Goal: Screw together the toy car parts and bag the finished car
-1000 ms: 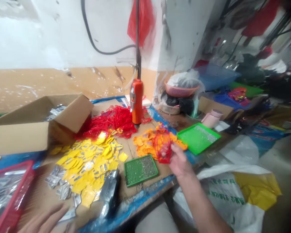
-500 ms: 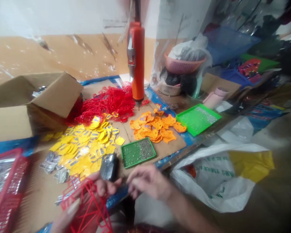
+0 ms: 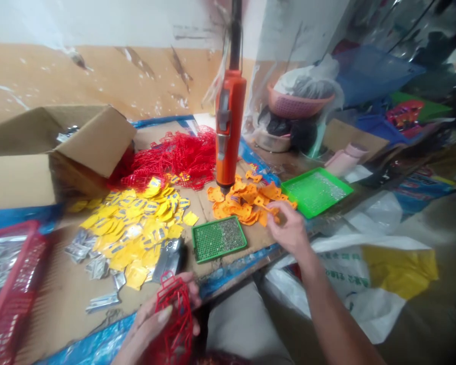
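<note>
Both hands are busy: your right hand [image 3: 289, 230] has moved from your left out over the tabletop [image 3: 231, 271] onto the orange tags [image 3: 243, 203], fingers curled, grip unclear; your left hand [image 3: 155, 322] grips the red runner [image 3: 174, 317] near the edge.

A red plastic frame [image 3: 174, 317] is showing a lattice pattern of thin crossing bars, and a heap of red plastic frames [image 3: 167, 162] is repeating that tangled red mesh. Orange tags [image 3: 243, 203] are forming a bright patch, while yellow tags [image 3: 131, 228] are carrying blue-grey stripes. A dark green perforated tray [image 3: 218, 239] is showing a fine grid of holes, and a brighter green tray [image 3: 316, 191] is glowing nearby. An orange electric screwdriver [image 3: 228, 126] is showing silver-grey fittings. A white sack [image 3: 399, 271] is bearing a yellow panel and green lettering, and a pink basket [image 3: 300, 101] is showing a woven pattern.
</note>
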`<state>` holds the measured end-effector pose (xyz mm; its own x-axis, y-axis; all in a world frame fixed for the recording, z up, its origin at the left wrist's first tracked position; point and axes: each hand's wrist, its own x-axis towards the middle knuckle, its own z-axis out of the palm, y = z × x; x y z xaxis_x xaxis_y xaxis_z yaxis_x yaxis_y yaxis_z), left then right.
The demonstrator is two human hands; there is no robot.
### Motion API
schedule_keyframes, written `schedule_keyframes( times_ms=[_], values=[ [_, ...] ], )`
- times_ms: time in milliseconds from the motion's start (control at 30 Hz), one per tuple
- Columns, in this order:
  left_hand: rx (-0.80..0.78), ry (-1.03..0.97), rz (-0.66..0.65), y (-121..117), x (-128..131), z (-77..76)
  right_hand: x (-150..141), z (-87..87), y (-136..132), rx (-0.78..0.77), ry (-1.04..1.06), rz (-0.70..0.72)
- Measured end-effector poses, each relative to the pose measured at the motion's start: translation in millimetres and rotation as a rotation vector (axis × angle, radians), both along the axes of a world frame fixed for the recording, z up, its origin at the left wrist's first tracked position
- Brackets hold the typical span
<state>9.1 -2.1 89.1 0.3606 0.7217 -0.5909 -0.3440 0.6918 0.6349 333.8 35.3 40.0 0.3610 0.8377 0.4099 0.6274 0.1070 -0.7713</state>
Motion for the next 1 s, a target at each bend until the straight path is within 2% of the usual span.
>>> schedule_keyframes(
  times_ms=[100, 200, 267, 333, 400, 467, 533, 667, 733, 867, 1000],
  values=[
    [0.090, -0.043, -0.046, 6, 5, -8.7, -32, 12.9, -12, -0.030, 0.164, 0.160],
    [0.145, -0.102, -0.112, 10, 18, -12.8, -71, 22.4, -21, -0.165, 0.631, 0.521],
    [0.161, -0.127, -0.090, 11, 26, -15.2, -93, 26.9, -26, -0.275, 0.879, 0.730],
    [0.186, -0.158, -0.073, 9, 30, -18.6, -110, 29.6, -29, -0.336, 0.869, 0.824],
    [0.234, -0.125, -0.054, 6, 31, -22.5, -124, 29.2, -31, -0.302, 0.633, 0.786],
    [0.301, -0.051, -0.026, 2, 30, -25.2, -135, 25.1, -32, -0.180, 0.318, 0.663],
    [0.347, -0.005, 0.000, 0, 28, -25.8, -147, 18.2, -35, -0.083, 0.145, 0.559],
    [0.341, -0.043, 0.033, -1, 26, -22.5, -165, 6.2, -41, -0.022, 0.270, 0.363],
    [0.345, -0.053, 0.051, -1, 26, -22.2, -169, 5.6, -43, 0.017, 0.262, 0.310],
    [0.389, 0.007, 0.115, -1, 25, -25.9, -166, 12.0, -46, 0.057, 0.132, 0.410],
    [0.405, 0.051, 0.158, 0, 24, -27.2, -158, 14.2, -51, -0.066, 0.172, 0.527]
  ],
)
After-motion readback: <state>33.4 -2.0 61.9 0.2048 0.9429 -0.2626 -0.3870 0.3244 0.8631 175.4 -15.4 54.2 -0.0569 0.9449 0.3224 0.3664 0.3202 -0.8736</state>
